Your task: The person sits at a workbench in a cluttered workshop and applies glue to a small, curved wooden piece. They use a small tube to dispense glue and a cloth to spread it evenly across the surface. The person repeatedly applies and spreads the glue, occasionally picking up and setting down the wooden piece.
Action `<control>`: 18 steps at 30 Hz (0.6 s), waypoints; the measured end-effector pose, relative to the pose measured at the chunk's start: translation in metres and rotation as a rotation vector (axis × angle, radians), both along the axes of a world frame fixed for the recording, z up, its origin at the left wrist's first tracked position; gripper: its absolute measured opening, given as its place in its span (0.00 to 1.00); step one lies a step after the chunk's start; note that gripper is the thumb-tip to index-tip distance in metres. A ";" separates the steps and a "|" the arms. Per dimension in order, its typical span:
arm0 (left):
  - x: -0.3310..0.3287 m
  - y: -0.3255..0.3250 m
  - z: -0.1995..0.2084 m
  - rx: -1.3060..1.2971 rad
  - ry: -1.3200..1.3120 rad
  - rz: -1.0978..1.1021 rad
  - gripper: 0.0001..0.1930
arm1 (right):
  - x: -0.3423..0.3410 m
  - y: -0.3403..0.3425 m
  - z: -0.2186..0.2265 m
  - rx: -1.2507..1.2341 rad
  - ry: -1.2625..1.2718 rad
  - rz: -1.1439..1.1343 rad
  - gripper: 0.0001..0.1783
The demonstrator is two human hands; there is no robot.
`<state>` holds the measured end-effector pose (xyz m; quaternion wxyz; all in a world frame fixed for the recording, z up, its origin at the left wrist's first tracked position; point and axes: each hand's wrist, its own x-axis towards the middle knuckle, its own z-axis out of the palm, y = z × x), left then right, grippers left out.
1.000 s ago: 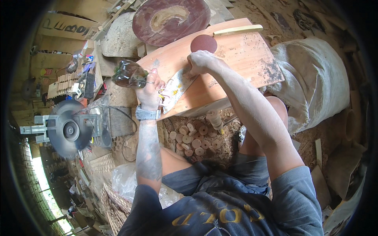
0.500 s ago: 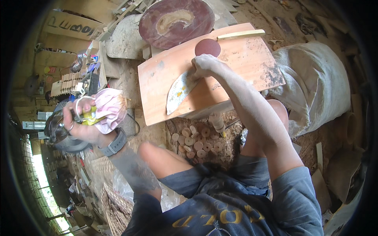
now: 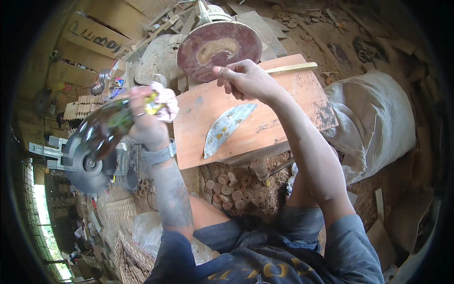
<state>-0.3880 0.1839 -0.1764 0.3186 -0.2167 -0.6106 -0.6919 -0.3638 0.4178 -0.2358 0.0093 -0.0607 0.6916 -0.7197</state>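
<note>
My left hand (image 3: pixel 142 109) is closed around the neck of a dark glass bottle (image 3: pixel 111 125), blurred by motion. A crumpled pale pink and yellow wrapping (image 3: pixel 163 105) sticks out at the neck. My right hand (image 3: pixel 246 83) hangs over the far part of a wooden board (image 3: pixel 288 104), fingers loosely bent and thumb apart, with nothing visible in it. On the board below it lies a flat, pale, crescent-shaped piece (image 3: pixel 229 130) with yellow-brown spots. The small maroon disc seen on the board earlier is out of sight; my right hand covers that area.
A large maroon disc (image 3: pixel 189 52) stands beyond the board. A wooden stick (image 3: pixel 293 68) lies along its far edge, with a big white sack (image 3: pixel 373 118) to the right. Small wooden discs (image 3: pixel 227 189) lie below the board. A circular saw (image 3: pixel 90 165) stands at left.
My right hand has let go of the crescent-shaped piece and lifted away. My left hand has moved up and right, bringing the bottle into clearer sight. The view has shifted slightly.
</note>
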 end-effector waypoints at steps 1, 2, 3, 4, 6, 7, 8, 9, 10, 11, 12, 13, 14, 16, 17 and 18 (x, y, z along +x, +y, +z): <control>-0.006 0.006 -0.006 -0.028 0.029 -0.077 0.13 | 0.005 -0.002 0.008 0.026 -0.059 -0.068 0.27; -0.008 0.007 -0.011 -0.059 -0.186 -0.252 0.13 | 0.009 -0.004 0.014 0.011 -0.048 -0.105 0.28; -0.010 0.012 -0.018 -0.169 -0.287 -0.236 0.13 | 0.011 -0.004 0.018 -0.006 -0.038 -0.141 0.30; -0.013 0.017 -0.024 -0.380 -0.238 -0.174 0.13 | 0.012 -0.004 0.020 -0.073 -0.053 -0.106 0.34; -0.033 0.035 -0.031 -0.700 0.184 -0.113 0.09 | 0.011 0.003 0.020 -0.232 -0.133 -0.054 0.38; -0.048 0.041 -0.032 -0.766 0.507 -0.243 0.09 | 0.011 0.009 0.018 -0.308 -0.175 -0.026 0.40; -0.055 0.045 -0.037 -1.001 0.605 -0.182 0.12 | 0.006 0.017 0.019 -0.318 -0.193 -0.006 0.42; -0.063 0.048 -0.040 -1.237 0.727 -0.111 0.16 | 0.006 0.025 0.018 -0.237 -0.119 0.032 0.43; -0.067 0.051 -0.045 -1.314 0.769 -0.121 0.17 | 0.007 0.033 0.017 -0.132 -0.091 0.033 0.45; -0.071 0.054 -0.050 -1.393 0.808 -0.133 0.17 | 0.007 0.036 0.015 -0.014 -0.104 0.007 0.46; -0.075 0.058 -0.054 -1.483 0.852 -0.154 0.18 | 0.009 0.040 0.012 0.101 -0.089 0.004 0.49; -0.078 0.062 -0.056 -1.453 0.806 -0.168 0.19 | 0.009 0.039 0.008 0.123 -0.057 0.060 0.47; -0.082 0.067 -0.057 -1.435 0.762 -0.193 0.19 | 0.007 0.033 0.004 0.154 -0.066 0.077 0.45; -0.085 0.076 -0.057 -1.451 0.624 -0.229 0.26 | 0.001 0.016 -0.007 0.095 -0.178 0.095 0.38; -0.083 0.077 -0.058 -1.432 0.593 -0.139 0.29 | -0.001 0.007 -0.013 0.002 -0.173 0.036 0.29; -0.078 0.078 -0.061 -1.404 0.557 -0.030 0.32 | -0.004 0.002 -0.017 0.027 -0.211 -0.004 0.28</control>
